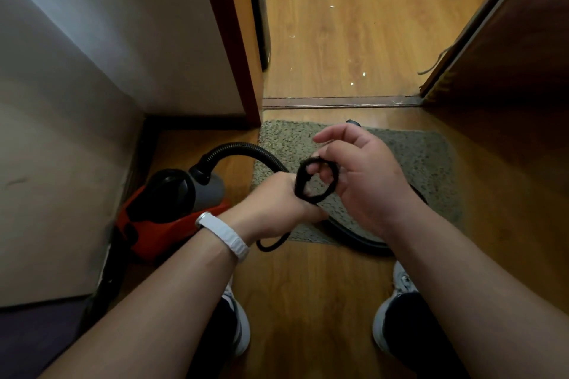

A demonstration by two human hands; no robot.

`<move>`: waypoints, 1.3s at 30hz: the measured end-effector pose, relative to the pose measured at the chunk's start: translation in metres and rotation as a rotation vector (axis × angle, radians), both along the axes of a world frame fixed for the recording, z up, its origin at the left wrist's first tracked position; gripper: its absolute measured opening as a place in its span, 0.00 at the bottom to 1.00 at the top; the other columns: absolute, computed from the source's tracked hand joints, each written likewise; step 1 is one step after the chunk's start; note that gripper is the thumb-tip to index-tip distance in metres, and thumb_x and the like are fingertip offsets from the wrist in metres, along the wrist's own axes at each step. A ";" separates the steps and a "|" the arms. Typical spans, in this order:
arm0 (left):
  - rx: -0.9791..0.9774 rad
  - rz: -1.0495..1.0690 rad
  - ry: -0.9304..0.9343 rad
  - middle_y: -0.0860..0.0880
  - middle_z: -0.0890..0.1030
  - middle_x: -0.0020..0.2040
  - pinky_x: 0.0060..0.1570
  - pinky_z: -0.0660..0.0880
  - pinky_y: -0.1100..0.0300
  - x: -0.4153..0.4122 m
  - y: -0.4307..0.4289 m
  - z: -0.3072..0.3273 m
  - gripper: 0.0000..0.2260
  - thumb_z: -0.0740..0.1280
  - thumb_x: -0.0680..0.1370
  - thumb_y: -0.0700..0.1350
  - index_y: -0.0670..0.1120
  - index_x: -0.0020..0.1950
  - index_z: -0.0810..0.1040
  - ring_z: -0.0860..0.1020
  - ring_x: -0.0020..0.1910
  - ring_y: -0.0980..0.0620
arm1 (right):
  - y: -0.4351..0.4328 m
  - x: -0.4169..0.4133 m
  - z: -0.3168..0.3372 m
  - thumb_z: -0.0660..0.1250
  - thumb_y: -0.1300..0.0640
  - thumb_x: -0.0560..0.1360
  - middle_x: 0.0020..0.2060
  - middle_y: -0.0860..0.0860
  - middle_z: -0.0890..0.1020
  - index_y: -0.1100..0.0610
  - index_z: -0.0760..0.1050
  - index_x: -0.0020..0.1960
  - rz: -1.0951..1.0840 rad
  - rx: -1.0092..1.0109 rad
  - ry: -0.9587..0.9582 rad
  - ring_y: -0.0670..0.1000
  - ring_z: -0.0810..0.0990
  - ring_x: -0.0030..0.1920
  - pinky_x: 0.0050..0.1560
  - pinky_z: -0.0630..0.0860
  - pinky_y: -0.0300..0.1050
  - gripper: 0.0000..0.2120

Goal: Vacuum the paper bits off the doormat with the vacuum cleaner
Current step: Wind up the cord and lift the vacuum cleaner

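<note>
Black cord [298,184] over doormat [425,163]: left hand [277,203] grip clamped on it, right hand [369,181] curled round loop.

Here's what you can see of the person: both forearms are bare right down to the bottom edge of the shot. Just behind the left hand [277,203] there's a white band [224,234] on the wrist. It's a ribbed-looking strap with a shiny silver bit at its outer end. Down on the floor there's a pair of sneakers, left shoe [241,329] and right shoe [400,283], whitish-grey with pale soles, and what look like laces on the right one. Dark trouser legs [409,323] hang over both.
</note>
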State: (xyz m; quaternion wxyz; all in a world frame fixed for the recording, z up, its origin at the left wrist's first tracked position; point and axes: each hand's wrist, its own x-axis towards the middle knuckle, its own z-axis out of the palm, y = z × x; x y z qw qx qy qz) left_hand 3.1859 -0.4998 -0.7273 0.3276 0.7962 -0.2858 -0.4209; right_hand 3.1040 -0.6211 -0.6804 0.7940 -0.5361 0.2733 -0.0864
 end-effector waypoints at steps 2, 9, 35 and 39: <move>-0.035 0.117 -0.042 0.49 0.83 0.36 0.43 0.78 0.50 0.007 0.005 0.008 0.06 0.76 0.70 0.45 0.46 0.40 0.81 0.82 0.38 0.49 | 0.000 0.003 -0.004 0.60 0.70 0.77 0.38 0.53 0.80 0.58 0.76 0.47 -0.095 0.000 -0.018 0.51 0.79 0.41 0.40 0.76 0.41 0.10; -0.373 0.623 0.111 0.51 0.80 0.33 0.47 0.69 0.55 0.039 0.032 0.039 0.14 0.68 0.79 0.47 0.45 0.34 0.79 0.77 0.38 0.54 | 0.034 0.025 -0.028 0.62 0.64 0.77 0.57 0.50 0.78 0.51 0.74 0.62 0.256 -0.416 0.358 0.49 0.78 0.53 0.54 0.79 0.50 0.16; -0.184 0.612 0.046 0.63 0.85 0.41 0.46 0.75 0.71 0.090 0.262 -0.033 0.13 0.78 0.71 0.39 0.55 0.49 0.81 0.81 0.44 0.68 | 0.219 0.135 -0.089 0.60 0.67 0.77 0.23 0.49 0.70 0.59 0.70 0.39 0.364 0.123 0.345 0.47 0.70 0.25 0.29 0.69 0.42 0.09; 0.048 0.434 -0.081 0.57 0.81 0.56 0.60 0.75 0.51 0.085 0.259 -0.075 0.24 0.79 0.67 0.51 0.58 0.61 0.75 0.78 0.58 0.54 | 0.260 0.162 -0.087 0.61 0.65 0.77 0.41 0.58 0.76 0.59 0.74 0.44 0.325 0.051 0.356 0.56 0.77 0.43 0.46 0.79 0.55 0.05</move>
